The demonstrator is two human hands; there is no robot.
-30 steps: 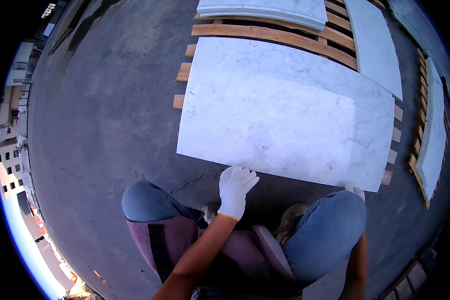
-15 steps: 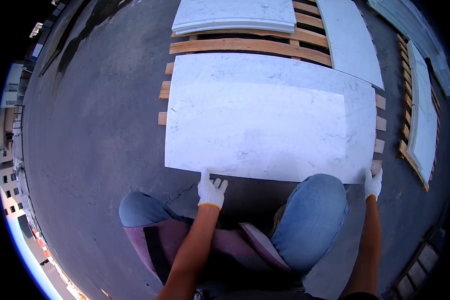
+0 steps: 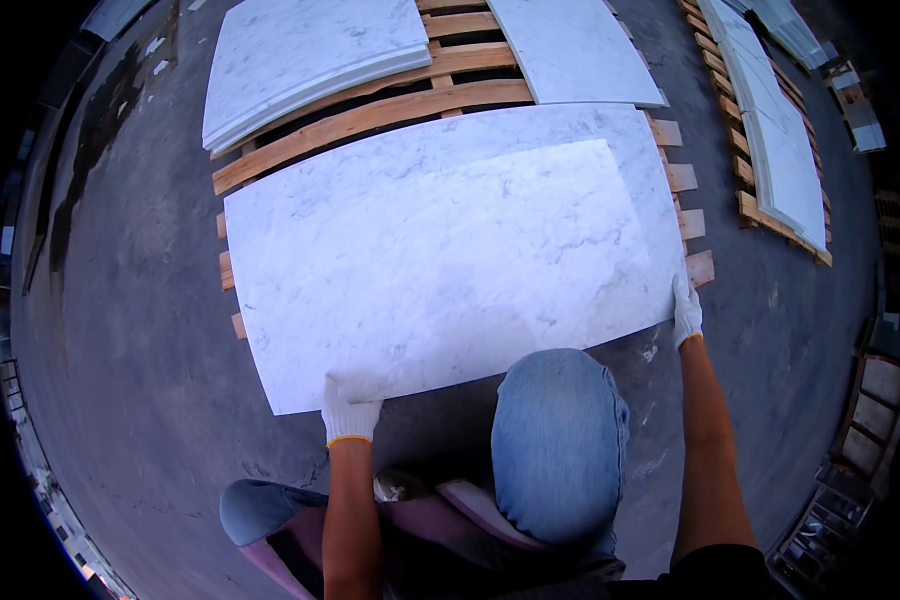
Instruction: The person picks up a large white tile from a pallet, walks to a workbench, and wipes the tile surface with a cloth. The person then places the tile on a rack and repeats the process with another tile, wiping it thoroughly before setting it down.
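Note:
A large white marble slab (image 3: 440, 270) with grey veins lies in front of me on a wooden pallet (image 3: 370, 115). Across its upper face runs a brighter four-sided patch; whether that is light or a second sheet I cannot tell. My left hand (image 3: 348, 410), in a white knit glove, grips the near edge toward its left corner, thumb on top and fingers hidden beneath. At the near right corner, my gloved right hand (image 3: 686, 308) holds the slab's side edge. Both forearms reach in from below, with my bent knee (image 3: 560, 440) between them.
Beyond the slab, a stack of marble slabs (image 3: 315, 65) sits at the far left of the pallet and another slab (image 3: 575, 50) at the far right. A second slab-laden pallet (image 3: 785, 235) stands to the right. Grey concrete floor (image 3: 140, 300) surrounds them. Metal frames (image 3: 830, 510) are at lower right.
My view has turned, so the slab and pallets appear shifted left and tilted. The left hand now grips the near edge more fully, its fingers under it; the right stays at its corner.

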